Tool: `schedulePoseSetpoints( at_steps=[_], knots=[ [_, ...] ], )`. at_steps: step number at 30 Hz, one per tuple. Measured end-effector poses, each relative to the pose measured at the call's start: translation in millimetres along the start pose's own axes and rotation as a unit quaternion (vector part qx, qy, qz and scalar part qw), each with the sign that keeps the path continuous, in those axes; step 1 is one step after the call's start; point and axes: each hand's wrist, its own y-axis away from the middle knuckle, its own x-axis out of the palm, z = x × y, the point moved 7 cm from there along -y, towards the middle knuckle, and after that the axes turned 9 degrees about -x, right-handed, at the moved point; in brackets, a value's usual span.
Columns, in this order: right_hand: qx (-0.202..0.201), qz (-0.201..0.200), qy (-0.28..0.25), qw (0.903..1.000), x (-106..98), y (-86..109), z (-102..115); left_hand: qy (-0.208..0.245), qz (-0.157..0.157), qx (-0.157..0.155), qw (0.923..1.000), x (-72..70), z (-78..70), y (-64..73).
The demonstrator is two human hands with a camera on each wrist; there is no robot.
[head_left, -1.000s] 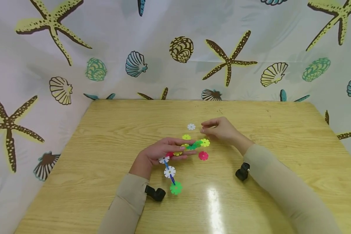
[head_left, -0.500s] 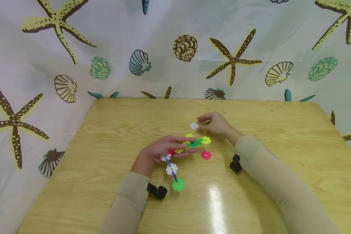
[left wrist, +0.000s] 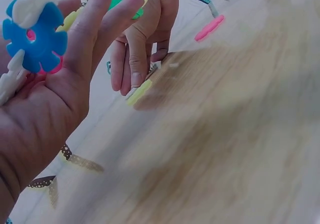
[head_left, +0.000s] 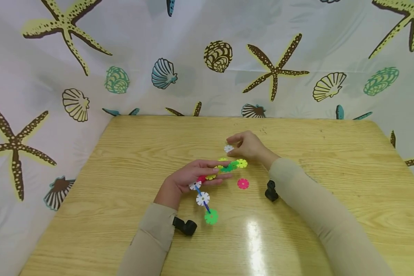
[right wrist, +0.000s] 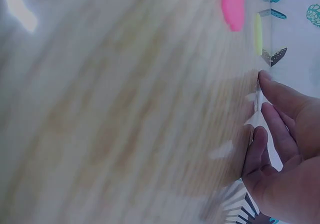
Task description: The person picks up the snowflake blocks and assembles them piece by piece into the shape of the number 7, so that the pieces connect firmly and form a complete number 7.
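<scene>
My left hand [head_left: 193,174] holds a chain of interlocking plastic snowflake discs, in profile over the table. Its tail hangs below the palm, with a white disc [head_left: 202,199] and a green disc [head_left: 211,217] at the end. In the left wrist view a blue disc [left wrist: 35,36] of the chain shows close up by the palm. The chain's other end, green pieces and a yellow disc [head_left: 242,163], sticks out past the fingertips. My right hand [head_left: 250,146] reaches down to a loose white snowflake disc [head_left: 229,148] on the table, thumb and fingertips at its edges.
A loose pink disc [head_left: 243,183] lies right of the left fingertips. Another yellow disc [head_left: 223,159] lies behind the left hand, partly hidden. The wooden table [head_left: 141,142] meets a shell-patterned cloth [head_left: 189,88] at its back edge.
The right hand has moved left to the white disc, its thumb and fingers now on either side of it. My left hand keeps holding the chain almost in place.
</scene>
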Motion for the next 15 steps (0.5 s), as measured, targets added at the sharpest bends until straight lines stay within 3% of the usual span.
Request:
schedulePoseSetpoints(
  at_steps=[7, 15],
  knots=[
    [-0.008, -0.007, 0.002, 0.9999, 0.1, 0.3, 2.8, 0.001, -0.001, 0.005, 1.0, -1.9, -0.7, 0.9],
    [0.029, -0.041, -0.02, 0.9985, -3.1, 4.6, -4.1, 0.003, 0.002, 0.005, 1.0, -3.1, -0.4, -0.6]
  ],
)
